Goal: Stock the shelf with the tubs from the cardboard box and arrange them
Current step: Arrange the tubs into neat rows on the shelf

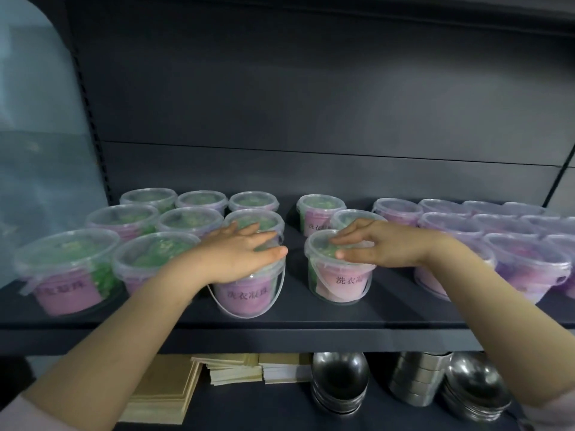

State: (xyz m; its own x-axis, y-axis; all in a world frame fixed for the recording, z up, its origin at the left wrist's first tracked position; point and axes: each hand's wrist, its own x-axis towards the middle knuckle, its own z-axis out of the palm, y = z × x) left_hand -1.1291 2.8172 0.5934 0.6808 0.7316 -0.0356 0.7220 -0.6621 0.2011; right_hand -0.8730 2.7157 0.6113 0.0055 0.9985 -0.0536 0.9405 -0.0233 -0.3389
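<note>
Hands (239,255) atop front tubs (249,295), gap (295,284) between

The shelf (295,312) is matte charcoal grey, and its back panel (311,88) has the same dark tone. The left tubs (67,269) are clear plastic with frosted, colourless lids, and bright green shows inside. The right tubs (529,269) show violet-purple instead. Each label (245,295) is pink-mauve with dark printed characters. On the lower shelf, the paper stacks (161,390) are kraft tan beside 1 paler cream pile, and the steel bowls (340,377) gleam silver. A sleeve (12,415) at the bottom corner is pale pink.
</note>
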